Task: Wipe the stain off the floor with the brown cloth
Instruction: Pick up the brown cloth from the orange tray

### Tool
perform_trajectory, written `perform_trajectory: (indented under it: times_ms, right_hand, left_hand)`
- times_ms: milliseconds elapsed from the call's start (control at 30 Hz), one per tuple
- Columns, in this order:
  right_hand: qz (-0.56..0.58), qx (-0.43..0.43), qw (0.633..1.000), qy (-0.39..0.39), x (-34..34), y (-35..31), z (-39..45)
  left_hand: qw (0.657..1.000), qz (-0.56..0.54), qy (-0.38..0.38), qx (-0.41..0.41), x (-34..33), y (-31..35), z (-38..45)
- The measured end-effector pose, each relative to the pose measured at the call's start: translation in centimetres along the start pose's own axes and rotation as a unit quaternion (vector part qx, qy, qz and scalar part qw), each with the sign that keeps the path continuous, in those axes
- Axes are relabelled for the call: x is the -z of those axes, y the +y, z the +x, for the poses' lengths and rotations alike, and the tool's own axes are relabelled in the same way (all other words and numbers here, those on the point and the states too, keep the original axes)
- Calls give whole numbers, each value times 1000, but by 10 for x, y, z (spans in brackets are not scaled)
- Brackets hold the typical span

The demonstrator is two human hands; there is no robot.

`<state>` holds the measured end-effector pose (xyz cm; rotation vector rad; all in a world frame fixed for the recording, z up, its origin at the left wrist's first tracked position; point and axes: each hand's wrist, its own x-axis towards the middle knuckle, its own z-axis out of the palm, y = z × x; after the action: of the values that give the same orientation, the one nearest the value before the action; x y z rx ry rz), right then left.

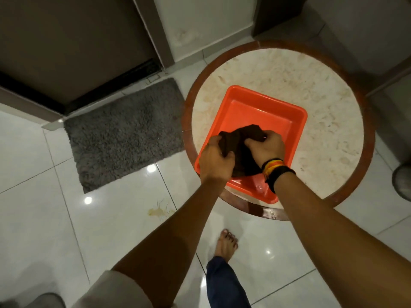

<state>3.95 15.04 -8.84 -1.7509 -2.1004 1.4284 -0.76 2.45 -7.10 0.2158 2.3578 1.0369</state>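
Observation:
The brown cloth (241, 141) is bunched up over an orange tray (262, 112) that sits on a round marble-topped table (311, 92). My left hand (214, 162) grips the cloth's left part. My right hand (266, 147), with coloured bands on the wrist, grips its right part. A yellowish stain (159, 211) with thin streaks lies on the white tiled floor, to the lower left of the table.
A grey shaggy mat (124, 132) lies before a dark door (73, 47) at the left. My bare foot (226, 243) stands on the tiles below the table. A round grey object (402, 181) shows at the right edge.

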Motion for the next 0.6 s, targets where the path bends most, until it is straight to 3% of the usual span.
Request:
perform_trajectory:
  times_ms: [100, 167, 367, 500, 600]
  right_hand:
    - [89, 29, 996, 4, -2, -13, -38]
    - [118, 59, 991, -34, -13, -17, -67]
    - [79, 100, 977, -170, -106, 5, -164]
    - [3, 36, 970, -241, -188, 58, -208]
    - [-39, -86, 945, -313, -250, 117, -229]
  left_hand:
    - [993, -119, 21, -7, 35, -14, -18]
    - [983, -176, 44, -23, 64, -38, -33]
    - [976, -201, 71, 41, 143, -161, -85]
    - [971, -204, 44, 120, 157, -264, -116]
    - [950, -233, 16, 206, 151, -349, -134]
